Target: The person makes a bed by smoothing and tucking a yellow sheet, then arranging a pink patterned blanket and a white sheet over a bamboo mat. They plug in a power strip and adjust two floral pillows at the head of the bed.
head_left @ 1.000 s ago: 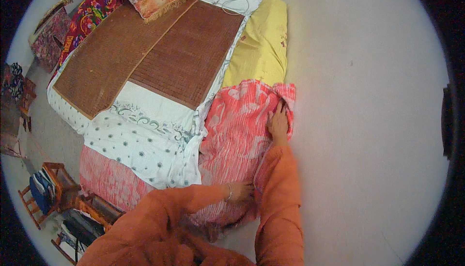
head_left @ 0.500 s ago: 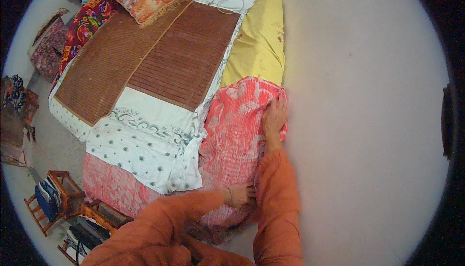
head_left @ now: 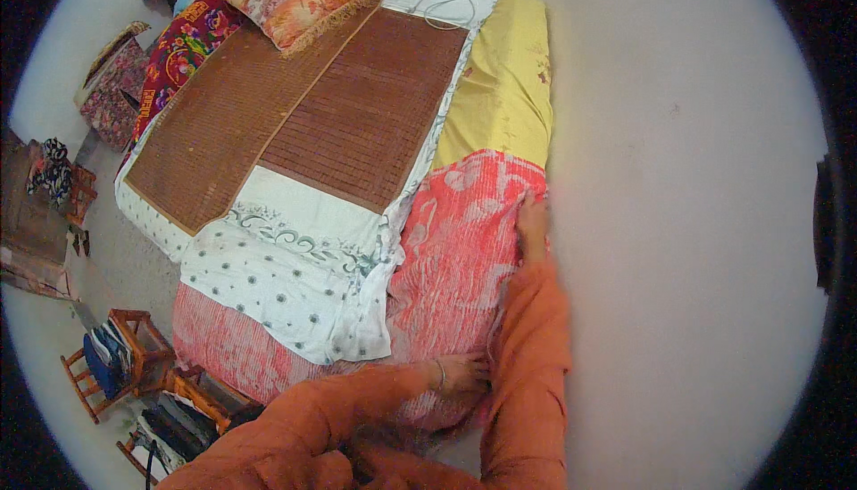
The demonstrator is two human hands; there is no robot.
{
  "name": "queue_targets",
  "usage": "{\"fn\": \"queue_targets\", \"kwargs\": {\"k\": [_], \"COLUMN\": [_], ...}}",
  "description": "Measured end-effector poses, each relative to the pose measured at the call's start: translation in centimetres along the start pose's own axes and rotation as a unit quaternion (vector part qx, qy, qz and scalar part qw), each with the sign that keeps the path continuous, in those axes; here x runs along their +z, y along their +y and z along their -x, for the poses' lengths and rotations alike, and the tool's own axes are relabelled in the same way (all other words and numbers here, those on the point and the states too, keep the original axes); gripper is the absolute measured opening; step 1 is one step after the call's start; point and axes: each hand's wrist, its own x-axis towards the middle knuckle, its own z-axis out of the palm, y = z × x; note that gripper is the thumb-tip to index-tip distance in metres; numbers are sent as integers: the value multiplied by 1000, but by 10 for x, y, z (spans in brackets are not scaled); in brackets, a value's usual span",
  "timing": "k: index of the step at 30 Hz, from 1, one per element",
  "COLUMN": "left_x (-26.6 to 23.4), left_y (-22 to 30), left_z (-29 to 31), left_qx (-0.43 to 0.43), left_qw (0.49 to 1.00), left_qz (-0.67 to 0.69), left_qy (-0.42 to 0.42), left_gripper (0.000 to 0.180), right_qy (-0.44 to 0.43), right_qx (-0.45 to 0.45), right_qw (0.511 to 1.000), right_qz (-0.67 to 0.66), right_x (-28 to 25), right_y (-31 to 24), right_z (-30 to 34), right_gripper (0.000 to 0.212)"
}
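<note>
Nearest my camera, the bare left hand (head_left: 464,374), a thin pale bracelet at its wrist, lies low on a red-and-white patterned woven cloth (head_left: 460,240); its fingertips disappear beside the fuzzy orange right sleeve (head_left: 533,374), so I cannot tell whether they pinch the fabric. Farther up, I have the bare right hand (head_left: 533,222) at the cloth's right edge, close by the plain whitish wall (head_left: 687,222); its fingers are too hidden for me to judge their grip. The cloth covers the bed's near end, running partly beneath a white sheet with dark dots (head_left: 286,267). Beyond, I see smooth yellow fabric (head_left: 504,70) along the wall, a brown slatted mat (head_left: 366,115) and a fringed orange floral pillow (head_left: 308,4).
</note>
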Motion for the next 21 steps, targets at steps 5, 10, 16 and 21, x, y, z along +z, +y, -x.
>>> {"fn": "queue_targets", "kwargs": {"k": [5,10,16,21], "left_x": [7,21,-5,49], "left_y": [-4,-5,5,-20], "left_z": [11,4,-5,16], "left_qx": [-36,-12,-23,-61], "left_qw": [999,999,996,994], "left_qz": [5,-41,-31,-58], "left_qy": [0,17,-83,-69], "left_gripper": [40,42,46,45], "right_qy": [119,-26,-29,98], "right_qx": [-186,29,-29,-101], "right_qw": [948,998,999,981], "right_qz": [228,-59,16,131], "right_x": [5,-6,-37,-12], "right_y": [-11,32,37,50], "right_z": [101,64,104,176], "right_gripper": [71,80,77,68]}}
